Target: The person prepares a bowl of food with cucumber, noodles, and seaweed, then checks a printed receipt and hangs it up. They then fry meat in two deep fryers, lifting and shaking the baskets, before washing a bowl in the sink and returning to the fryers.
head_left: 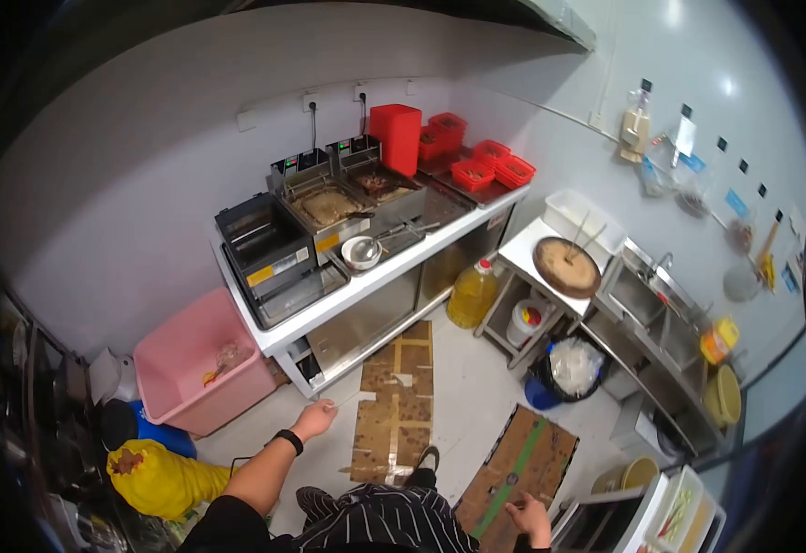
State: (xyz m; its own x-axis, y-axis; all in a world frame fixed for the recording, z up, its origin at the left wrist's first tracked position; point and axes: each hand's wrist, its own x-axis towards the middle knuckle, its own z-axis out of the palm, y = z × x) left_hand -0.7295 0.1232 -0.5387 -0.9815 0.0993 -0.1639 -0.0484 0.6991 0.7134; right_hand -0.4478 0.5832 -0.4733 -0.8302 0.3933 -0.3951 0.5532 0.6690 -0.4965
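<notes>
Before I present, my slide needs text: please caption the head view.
Left hand and right hand before a kitchen counter bearing fryers, cardboard on the floor.

No legible txt, brand or no. from here. Orange-and-white labels on the front of the L-most fryer: too small to read. Ditto the lit displays on the fryer panels, the red/yellow label on the white bucket & markings on the yellow bottle.
</notes>
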